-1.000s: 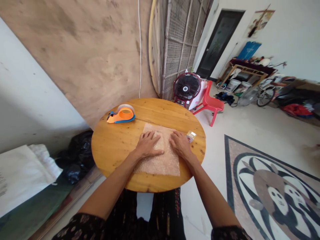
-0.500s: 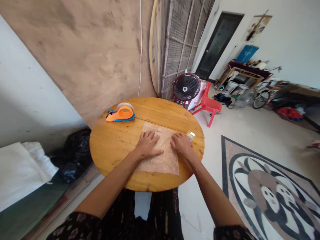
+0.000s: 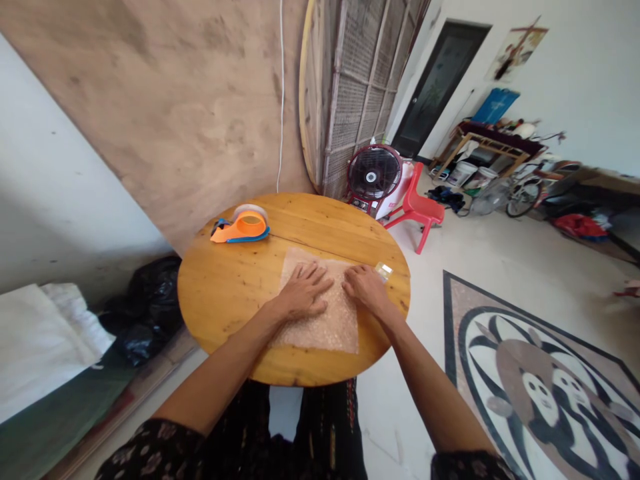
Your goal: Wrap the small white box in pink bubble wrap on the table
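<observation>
A sheet of clear bubble wrap [image 3: 325, 333] lies flat on the round wooden table [image 3: 220, 300]. My left hand [image 3: 304, 292] rests palm down on its upper middle, fingers spread and holding nothing. At the sheet's upper right edge, my right hand [image 3: 365, 287] has its fingers bent and close together, closed on that edge; its fingertips are partly hidden. Just beyond the right hand is a small clear packet [image 3: 384, 271] with a pale label. An orange and blue tape dispenser [image 3: 243, 228] with a roll of tape stands at the table's back left.
A fan [image 3: 374, 173] and a red plastic chair [image 3: 417, 203] stand behind the table on the right. Black plastic bags [image 3: 155, 287] and white cloth [image 3: 50, 340] lie at left. A wooden board [image 3: 200, 100] leans behind the table.
My left hand has slid slightly to the right over the bubble wrap, its fingers more spread. The right hand stays at the sheet's edge.
</observation>
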{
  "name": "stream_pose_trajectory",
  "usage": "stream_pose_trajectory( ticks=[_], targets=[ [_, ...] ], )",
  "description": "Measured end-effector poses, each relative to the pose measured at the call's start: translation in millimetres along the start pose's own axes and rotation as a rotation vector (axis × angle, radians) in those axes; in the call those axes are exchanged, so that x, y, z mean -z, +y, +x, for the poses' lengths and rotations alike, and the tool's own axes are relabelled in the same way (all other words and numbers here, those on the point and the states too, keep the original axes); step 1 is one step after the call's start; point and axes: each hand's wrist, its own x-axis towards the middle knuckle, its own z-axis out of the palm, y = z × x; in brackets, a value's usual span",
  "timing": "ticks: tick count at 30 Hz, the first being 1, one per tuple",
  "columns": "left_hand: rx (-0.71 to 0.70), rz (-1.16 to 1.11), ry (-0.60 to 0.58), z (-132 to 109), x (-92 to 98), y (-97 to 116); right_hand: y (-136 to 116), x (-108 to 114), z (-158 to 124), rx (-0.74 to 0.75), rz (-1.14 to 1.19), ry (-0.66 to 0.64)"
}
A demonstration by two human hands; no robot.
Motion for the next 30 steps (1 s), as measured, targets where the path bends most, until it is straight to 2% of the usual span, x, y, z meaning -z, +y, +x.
stream_pose_trajectory(
  ticks=[6, 10, 13, 17, 19, 21, 24, 26, 28, 30],
  targets=[
    [0.01, 0.001, -0.01, 1.5, 1.4, 1.6, 12.5, 6.6, -7.0, 0.0, 0.087, 0.091],
    [0.013, -0.002, -0.017, 1.3, 0.4, -0.3, 34.6, 9.7, -12.7, -0.131, 0.038, 0.195],
    [0.015, -0.008, -0.024, 1.8, -0.4, -1.5, 56.5, 10.7, -15.1, -0.283, 0.0, 0.138],
    [0.009, -0.011, -0.021, 2.6, -0.7, -1.5, 78.5, 6.9, -15.5, -0.411, 0.16, -0.045],
    [0.013, -0.015, -0.026, 2.6, -0.6, -1.4, 82.6, 5.4, -16.7, -0.452, 0.239, -0.051],
    [0.018, -0.021, -0.037, 2.5, -0.6, -1.5, 81.5, 6.9, -20.1, -0.469, 0.395, 0.024],
    [0.025, -0.034, -0.05, 2.7, -1.0, -2.6, 69.7, 17.2, -28.4, -0.337, 0.915, 0.092],
    [0.021, -0.042, -0.042, 3.1, -1.8, -3.8, 55.1, 27.6, -32.5, -0.145, 1.221, -0.006],
    [0.011, -0.045, -0.025, 3.7, -3.6, -5.0, 36.8, 36.8, -32.1, 0.05, 1.345, -0.141],
    [0.005, -0.044, -0.012, 4.4, -6.2, -5.9, 18.1, 41.3, -25.8, 0.208, 1.372, -0.238]
  ],
)
